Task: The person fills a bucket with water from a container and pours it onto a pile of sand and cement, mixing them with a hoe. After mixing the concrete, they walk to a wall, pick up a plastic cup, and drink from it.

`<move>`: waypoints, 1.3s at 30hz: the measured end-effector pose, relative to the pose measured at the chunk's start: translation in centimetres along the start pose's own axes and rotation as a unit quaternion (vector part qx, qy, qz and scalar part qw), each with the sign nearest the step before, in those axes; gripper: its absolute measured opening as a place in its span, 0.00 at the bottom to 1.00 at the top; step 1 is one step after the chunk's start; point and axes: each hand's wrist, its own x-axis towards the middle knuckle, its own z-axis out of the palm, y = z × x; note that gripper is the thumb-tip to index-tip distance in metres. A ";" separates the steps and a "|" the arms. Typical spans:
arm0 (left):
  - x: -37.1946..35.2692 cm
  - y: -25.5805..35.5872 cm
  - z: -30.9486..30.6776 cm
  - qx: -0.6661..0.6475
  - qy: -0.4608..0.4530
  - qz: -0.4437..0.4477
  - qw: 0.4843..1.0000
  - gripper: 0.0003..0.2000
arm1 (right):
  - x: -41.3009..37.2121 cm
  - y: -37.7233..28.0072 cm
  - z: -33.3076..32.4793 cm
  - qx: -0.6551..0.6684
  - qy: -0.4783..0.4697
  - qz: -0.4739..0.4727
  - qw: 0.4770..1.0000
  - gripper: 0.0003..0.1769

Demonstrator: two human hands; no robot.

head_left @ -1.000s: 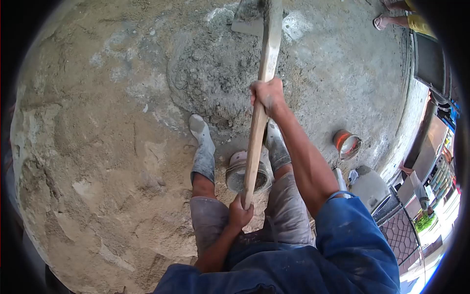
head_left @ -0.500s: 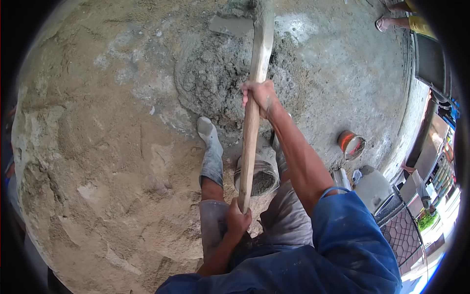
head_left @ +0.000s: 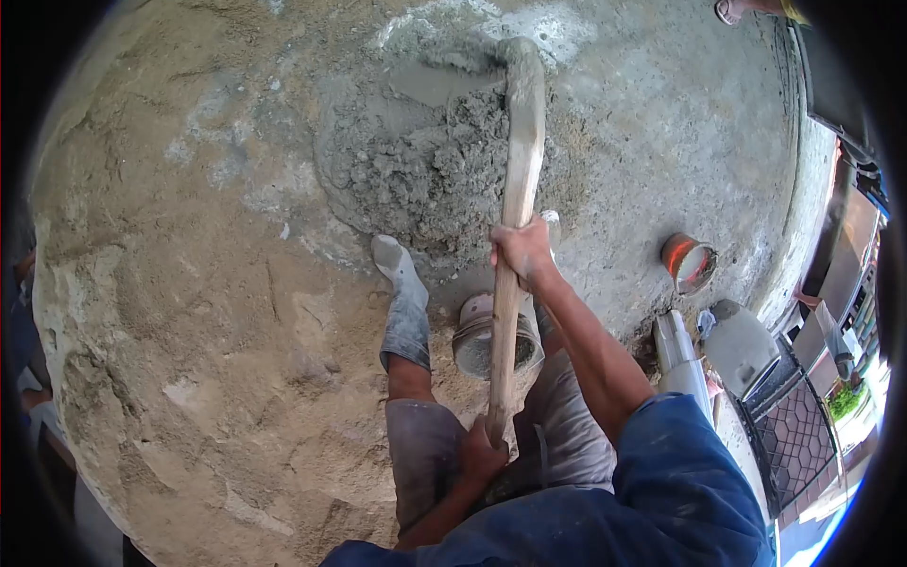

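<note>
A long wooden handle point(head_left: 524, 161) runs from between my legs up to a mortar-coated hoe blade point(head_left: 463, 61) at the top. My left hand point(head_left: 484, 452) is closed around the handle's lower end, near my knees. Farther up, my right hand point(head_left: 522, 248) wraps round the middle of the handle. Wet grey mortar point(head_left: 416, 175) lies in a heap on the ground, left of the handle and below the blade. Behind the handle, between my boots, stands a bucket point(head_left: 475, 345) with grey material inside.
An orange-rimmed bucket point(head_left: 688, 263) stands on the ground to the right. Beyond it are a grey rounded slab point(head_left: 742, 348) and a mesh panel point(head_left: 792, 439). Sandy soil point(head_left: 189, 283) rises on the left. Another person's foot point(head_left: 728, 11) shows at the top right.
The hoe blade has come lower in view, over the upper part of the mortar. Both hands have shifted down and right with the handle, still gripping it. The view has shifted slightly.
</note>
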 end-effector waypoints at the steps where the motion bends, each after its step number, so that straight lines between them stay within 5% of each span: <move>1: 4.7 1.0 -0.9 0.048 0.032 0.029 0.998 0.22 | 4.5 -0.9 -0.4 -0.009 -0.002 0.015 1.000 0.06; 3: 13.5 3.2 -3.8 0.124 0.111 0.102 0.981 0.23 | 12.8 -3.6 -0.2 0.085 -0.017 -0.005 0.996 0.09; 6: 14.9 5.6 -9.9 0.203 0.079 0.079 0.973 0.24 | 15.8 -2.9 0.7 0.169 -0.013 0.068 0.983 0.10; 12: -0.5 -6.6 -17.0 0.306 0.072 0.002 0.949 0.17 | -0.4 10.6 8.7 0.246 0.014 0.181 0.952 0.08; 17: -3.8 -10.0 -19.8 0.345 0.106 0.055 0.931 0.15 | -6.7 9.5 7.3 0.340 -0.005 0.161 0.927 0.05; 23: 16.4 6.2 -16.7 0.333 0.117 0.254 0.901 0.17 | 10.8 3.2 -4.6 0.461 0.104 0.045 0.880 0.04; 26: 15.4 9.4 -19.9 0.357 0.088 0.238 0.899 0.17 | 13.5 4.4 -5.2 0.433 0.080 0.085 0.894 0.07; 28: 12.1 6.1 -22.8 0.418 0.051 0.179 0.889 0.16 | 9.8 8.7 1.6 0.427 0.036 0.195 0.882 0.07; 32: 8.5 -6.4 -33.8 0.467 0.072 0.138 0.871 0.17 | 0.5 11.9 14.6 0.484 0.010 0.212 0.849 0.05; 36: 2.7 -14.0 -36.4 0.450 0.078 0.115 0.882 0.19 | -8.3 13.9 16.9 0.522 -0.086 0.209 0.823 0.04; 39: -3.4 -14.1 -35.8 0.427 0.076 0.080 0.898 0.19 | -14.2 12.9 15.8 0.481 -0.059 0.272 0.831 0.06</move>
